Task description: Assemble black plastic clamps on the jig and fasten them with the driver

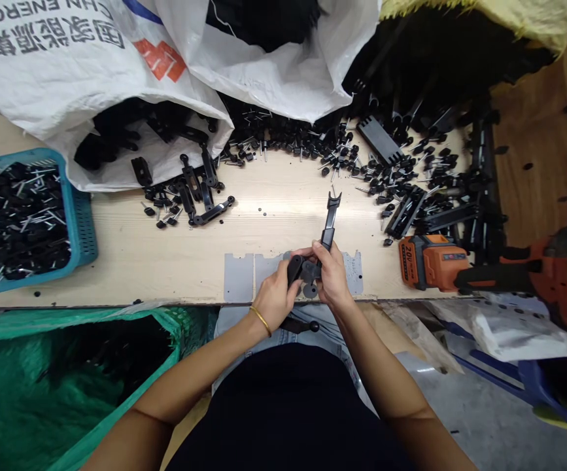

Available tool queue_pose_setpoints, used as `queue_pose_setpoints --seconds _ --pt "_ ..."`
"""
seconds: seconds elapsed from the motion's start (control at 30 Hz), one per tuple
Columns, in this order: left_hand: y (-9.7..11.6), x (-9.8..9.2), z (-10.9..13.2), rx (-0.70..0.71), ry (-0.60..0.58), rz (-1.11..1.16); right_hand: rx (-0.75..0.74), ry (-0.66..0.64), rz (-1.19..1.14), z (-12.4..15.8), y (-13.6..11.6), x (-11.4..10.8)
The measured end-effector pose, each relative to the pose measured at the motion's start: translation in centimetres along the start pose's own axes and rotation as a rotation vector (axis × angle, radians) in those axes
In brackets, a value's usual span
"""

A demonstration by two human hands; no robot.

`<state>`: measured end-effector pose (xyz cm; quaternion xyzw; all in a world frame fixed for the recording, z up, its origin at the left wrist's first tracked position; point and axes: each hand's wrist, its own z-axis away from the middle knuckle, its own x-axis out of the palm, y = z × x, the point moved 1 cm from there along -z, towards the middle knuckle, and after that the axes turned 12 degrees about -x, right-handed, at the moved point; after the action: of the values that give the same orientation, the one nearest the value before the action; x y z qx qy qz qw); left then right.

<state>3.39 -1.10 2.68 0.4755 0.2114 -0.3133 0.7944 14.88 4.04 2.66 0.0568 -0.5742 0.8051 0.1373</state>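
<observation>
My left hand [276, 297] and my right hand [331, 275] meet at the table's near edge, both closed around a black plastic part. My right hand grips the long black forked arm [329, 219], which points away from me. My left hand pinches a rounded black knob piece [295, 267] against the arm's near end. A gold bangle sits on my left wrist. Under the hands lie flat grey metal plates [239, 275] on the wooden table [175, 252].
A blue basket [84, 222] of black screw-knobs stands at left. White sacks [116, 72] spill black parts at the back. Loose knobs and arms [199, 196] litter the middle and right. An orange cordless drill [509, 268] lies at right. A green sack [67, 366] hangs below left.
</observation>
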Motion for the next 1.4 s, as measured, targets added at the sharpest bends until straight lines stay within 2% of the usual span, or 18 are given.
queue_pose_setpoints --seconds 0.3,0.4,0.57,0.73,0.83,0.97,1.17,1.27,1.4 --pt "-0.4 -1.0 0.0 0.018 0.02 0.066 0.007 -0.038 -0.014 0.6 -1.1 0.7" --pt "-0.3 -0.8 0.2 0.019 0.03 0.057 -0.005 -0.032 -0.013 0.6 -1.3 0.8" --pt "-0.3 -0.2 0.9 0.037 0.111 0.061 -0.042 -0.05 0.023 0.6 -1.3 0.7" --pt "-0.2 0.1 1.4 0.02 0.087 -0.052 -0.07 -0.072 0.088 0.9 -0.4 0.3" --pt "-0.3 0.4 1.5 0.003 0.112 -0.112 -0.092 -0.04 0.087 1.1 0.3 0.4" --pt "-0.9 0.9 1.8 0.001 0.161 -0.155 -0.022 -0.012 0.03 1.3 0.6 1.0" --pt "-1.5 0.4 1.7 0.064 0.106 -0.14 0.098 -0.097 -0.009 0.8 0.0 1.3" --pt "-1.6 0.4 1.3 0.037 0.097 -0.113 0.083 -0.04 0.003 0.8 0.3 1.4" --pt "-1.7 0.6 0.4 -0.017 0.065 -0.059 0.036 0.104 -0.004 1.1 1.1 1.9"
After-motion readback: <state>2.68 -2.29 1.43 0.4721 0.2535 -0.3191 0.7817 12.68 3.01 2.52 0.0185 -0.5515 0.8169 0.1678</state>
